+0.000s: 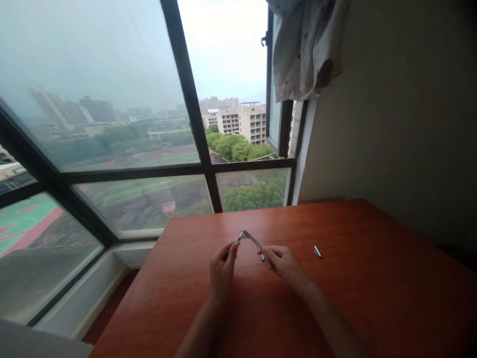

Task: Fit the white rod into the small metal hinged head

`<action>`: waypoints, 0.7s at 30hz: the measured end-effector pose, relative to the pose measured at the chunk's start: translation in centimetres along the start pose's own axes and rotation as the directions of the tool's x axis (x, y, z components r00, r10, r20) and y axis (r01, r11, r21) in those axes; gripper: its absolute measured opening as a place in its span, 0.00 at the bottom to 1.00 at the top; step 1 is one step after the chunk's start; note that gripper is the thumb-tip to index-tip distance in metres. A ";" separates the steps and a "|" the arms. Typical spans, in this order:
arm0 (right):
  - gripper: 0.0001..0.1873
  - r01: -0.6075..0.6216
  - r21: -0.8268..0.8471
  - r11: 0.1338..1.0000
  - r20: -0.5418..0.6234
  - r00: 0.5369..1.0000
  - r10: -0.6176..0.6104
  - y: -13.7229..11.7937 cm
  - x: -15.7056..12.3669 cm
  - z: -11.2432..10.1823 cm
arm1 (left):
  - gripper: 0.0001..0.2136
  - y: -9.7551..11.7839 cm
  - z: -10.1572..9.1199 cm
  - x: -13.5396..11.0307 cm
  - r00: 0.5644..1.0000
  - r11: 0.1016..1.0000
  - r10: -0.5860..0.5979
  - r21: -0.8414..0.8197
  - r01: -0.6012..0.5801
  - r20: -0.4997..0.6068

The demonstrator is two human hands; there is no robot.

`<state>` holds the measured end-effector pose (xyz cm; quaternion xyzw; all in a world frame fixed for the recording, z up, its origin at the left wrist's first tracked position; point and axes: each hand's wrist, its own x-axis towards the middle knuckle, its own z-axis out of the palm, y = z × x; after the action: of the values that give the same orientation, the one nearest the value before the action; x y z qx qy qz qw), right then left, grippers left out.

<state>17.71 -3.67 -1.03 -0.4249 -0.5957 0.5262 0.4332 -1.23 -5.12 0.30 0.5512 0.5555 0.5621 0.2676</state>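
My left hand (222, 266) is closed on the lower left end of a small silvery metal piece with a bent, joint-like top (243, 234). A slim pale strip (255, 242) slopes down from that top to the right. My right hand (281, 262) pinches the strip's lower end between thumb and fingers. Together the two parts form an upside-down V above the table; their exact kind is too small to tell. Just beside my right fingertips shows a small shiny greenish piece (262, 257), partly covered by the hand. I cannot tell whether it is held or lies on the table.
A small shiny dark rod-like piece (317, 251) lies on the reddish-brown wooden table (365, 288), right of my hands. Dark-framed windows (136, 172) rise beyond the table's far and left edges. A light cloth (307, 49) hangs at the upper right beside a plain wall (395, 119).
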 end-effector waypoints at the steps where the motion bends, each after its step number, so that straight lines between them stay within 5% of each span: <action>1: 0.27 0.000 -0.004 1.000 0.000 1.000 0.000 0.0 0.0 0.0 | 0.19 -0.1 -0.1 0.1 1.000 1.000 -0.005 -0.004 0.005 -0.003; 16: 0.27 0.014 -0.016 1.000 -0.020 1.000 -0.014 0.3 0.1 -0.1 | 0.19 0.0 0.0 0.1 0.991 0.998 -0.027 -0.045 0.033 0.129; 21: 0.27 0.052 -0.146 0.988 -0.040 0.997 -0.059 -0.3 0.0 -0.5 | 0.19 -0.2 -0.1 0.3 0.993 0.999 -0.035 -0.004 0.035 0.111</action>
<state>18.13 -3.56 -0.74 -0.4500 -0.6341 0.4599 0.4288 -1.48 -4.85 0.22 0.5710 0.5477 0.5275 0.3094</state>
